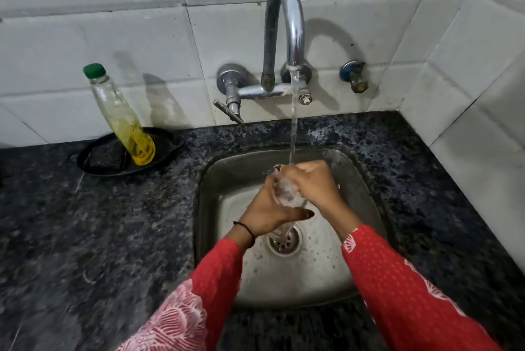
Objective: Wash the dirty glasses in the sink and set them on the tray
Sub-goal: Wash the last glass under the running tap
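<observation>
Evidently mid-rinse, the left hand (267, 215) and right hand (314, 184) both grip one glass (285, 191) under the running tap (295, 35) over the sink (211, 208), with placing it on the tray seemingly still to come.

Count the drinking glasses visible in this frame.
1. The glass is gripped by the left hand and right hand under the tap stream, above the sink. Others may be out of frame or hidden behind the hands.
</observation>
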Demonstrator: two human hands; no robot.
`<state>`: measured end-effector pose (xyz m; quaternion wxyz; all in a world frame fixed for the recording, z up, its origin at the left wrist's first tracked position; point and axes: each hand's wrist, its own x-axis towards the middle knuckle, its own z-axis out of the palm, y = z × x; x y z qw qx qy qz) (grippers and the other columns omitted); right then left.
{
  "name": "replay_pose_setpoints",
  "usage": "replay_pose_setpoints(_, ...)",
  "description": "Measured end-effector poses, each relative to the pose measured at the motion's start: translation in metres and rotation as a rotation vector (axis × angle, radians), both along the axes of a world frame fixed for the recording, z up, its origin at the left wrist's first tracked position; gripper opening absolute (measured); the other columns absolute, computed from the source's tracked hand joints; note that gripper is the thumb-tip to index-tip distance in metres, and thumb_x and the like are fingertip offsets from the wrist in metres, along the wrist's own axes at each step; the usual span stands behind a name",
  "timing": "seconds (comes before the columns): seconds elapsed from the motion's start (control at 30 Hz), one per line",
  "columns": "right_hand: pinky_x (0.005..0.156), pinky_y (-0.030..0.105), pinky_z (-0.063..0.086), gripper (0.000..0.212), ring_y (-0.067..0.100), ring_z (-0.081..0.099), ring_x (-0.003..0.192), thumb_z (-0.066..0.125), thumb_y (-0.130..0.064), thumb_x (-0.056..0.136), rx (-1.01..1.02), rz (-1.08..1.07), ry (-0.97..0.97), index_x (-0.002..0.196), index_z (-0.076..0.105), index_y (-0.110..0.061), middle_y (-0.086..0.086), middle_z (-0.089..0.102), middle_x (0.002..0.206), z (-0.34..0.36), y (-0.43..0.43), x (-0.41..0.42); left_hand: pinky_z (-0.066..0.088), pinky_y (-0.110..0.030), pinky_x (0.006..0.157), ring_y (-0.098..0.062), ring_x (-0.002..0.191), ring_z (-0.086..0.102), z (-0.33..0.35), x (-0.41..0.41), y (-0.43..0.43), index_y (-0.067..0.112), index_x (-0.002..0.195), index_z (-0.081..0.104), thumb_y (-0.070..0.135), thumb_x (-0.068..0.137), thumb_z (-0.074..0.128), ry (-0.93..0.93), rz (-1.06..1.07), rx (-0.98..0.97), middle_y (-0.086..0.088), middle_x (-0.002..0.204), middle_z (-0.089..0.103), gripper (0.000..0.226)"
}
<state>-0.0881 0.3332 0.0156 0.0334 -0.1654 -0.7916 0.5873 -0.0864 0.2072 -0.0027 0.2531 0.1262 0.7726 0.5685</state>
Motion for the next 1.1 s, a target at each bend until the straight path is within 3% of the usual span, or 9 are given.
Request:
replay_pose_setpoints(0.13, 0.045, 0.019, 0.033, 0.029, 0.009, 0.043, 0.044, 0.071, -0.016, 0.081, -0.161, -0.009, 0.142, 0.059, 0.065, 0.002, 0.007, 0.053, 0.052, 0.008, 0.003, 0.004, 0.057, -0.033, 0.066, -0.018, 0.076, 0.070, 0.016, -0.009, -0.018, 0.017, 0.105, 0.063, 0.020, 0.080, 0.068, -0.606, -0.157, 0.469, -0.002, 0.094, 0.071, 0.025)
replay_pose_setpoints(0.27, 0.047, 0.018, 0.039, 0.033, -0.002, 0.045, 0.045, 0.069, -0.019, 0.084, 0.076, 0.142, 0.127, 0.052, 0.061, -0.024, -0.013, 0.051, 0.045, 0.011, 0.001, 0.003, 0.057, -0.030, 0.071, -0.018, 0.083, 0.068, 0.000, -0.011, -0.015, 0.016, 0.112, 0.058, 0.001, 0.082, 0.064, -0.362, -0.067, 0.348, -0.004, 0.099, 0.068, 0.034)
replay_pose_setpoints(0.37, 0.080, 0.031, 0.045, 0.009, 0.015, 0.061, 0.086, 0.065, -0.024, 0.085, 0.361, 0.374, -0.003, 0.084, 0.072, -0.018, -0.001, 0.069, 0.084, 0.015, 0.000, 0.006, 0.054, -0.025, 0.079, -0.011, 0.098, 0.063, -0.021, -0.011, -0.012, 0.013, 0.117, 0.053, -0.009, 0.072, 0.072, -0.158, 0.007, 0.349, -0.001, 0.107, 0.064, 0.054)
replay_pose_setpoints(0.47, 0.094, 0.027, 0.036, 0.009, 0.015, 0.060, 0.095, 0.068, -0.020, 0.083, 0.538, 0.475, 0.042, 0.087, 0.075, -0.016, 0.000, 0.071, 0.099, 0.016, 0.000, 0.014, 0.052, -0.023, 0.082, -0.005, 0.102, 0.062, -0.032, -0.009, -0.011, 0.011, 0.125, 0.045, -0.014, 0.062, 0.077, -0.061, 0.004, 0.343, 0.000, 0.115, 0.060, 0.074)
replay_pose_setpoints(0.57, 0.088, 0.020, 0.035, 0.004, 0.012, 0.057, 0.095, 0.075, -0.024, 0.075, 0.545, 0.382, 0.098, 0.075, 0.076, -0.020, -0.003, 0.072, 0.099, 0.010, -0.002, 0.028, 0.051, -0.018, 0.078, 0.000, 0.102, 0.061, -0.036, -0.004, -0.008, 0.006, 0.131, 0.037, -0.022, 0.062, 0.073, -0.050, -0.016, 0.357, 0.005, 0.117, 0.057, 0.082)
replay_pose_setpoints(0.7, 0.082, 0.006, 0.032, 0.010, 0.003, 0.048, 0.093, 0.075, -0.027, 0.075, 0.591, 0.313, 0.188, 0.079, 0.078, -0.018, -0.005, 0.069, 0.090, -0.002, -0.007, 0.043, 0.051, -0.024, 0.081, -0.008, 0.099, 0.060, -0.042, -0.001, -0.006, 0.011, 0.115, 0.046, -0.011, 0.065, 0.076, -0.021, -0.070, 0.334, 0.001, 0.108, 0.058, 0.063)
replay_pose_setpoints(0.8, 0.078, 0.008, 0.034, 0.012, 0.006, 0.050, 0.087, 0.075, -0.026, 0.075, 0.595, 0.241, 0.299, 0.074, 0.075, -0.015, -0.003, 0.066, 0.077, -0.005, -0.006, 0.046, 0.054, -0.034, 0.088, -0.017, 0.104, 0.063, -0.048, 0.004, -0.012, 0.007, 0.119, 0.050, -0.002, 0.066, 0.079, -0.189, -0.010, 0.339, -0.006, 0.113, 0.063, 0.060)
replay_pose_setpoints(0.97, 0.082, 0.016, 0.044, 0.011, 0.009, 0.058, 0.089, 0.075, -0.021, 0.077, 0.339, -0.104, 0.378, 0.072, 0.070, -0.013, -0.006, 0.066, 0.085, -0.016, -0.004, 0.047, 0.048, -0.040, 0.093, -0.025, 0.102, 0.062, -0.050, 0.006, -0.023, 0.007, 0.121, 0.057, 0.001, 0.071, 0.074, -0.490, 0.131, 0.583, -0.013, 0.115, 0.064, 0.053)
replay_pose_setpoints(1.1, 0.073, 0.022, 0.048, 0.011, 0.010, 0.061, 0.078, 0.069, -0.018, 0.084, -0.494, -0.510, 0.142, 0.073, 0.066, -0.016, -0.007, 0.068, 0.076, -0.029, -0.008, 0.045, 0.054, -0.032, 0.082, -0.018, 0.096, 0.064, -0.037, -0.003, -0.021, 0.009, 0.122, 0.058, 0.017, 0.080, 0.062, -0.552, 0.275, 0.737, -0.008, 0.113, 0.066, 0.043)
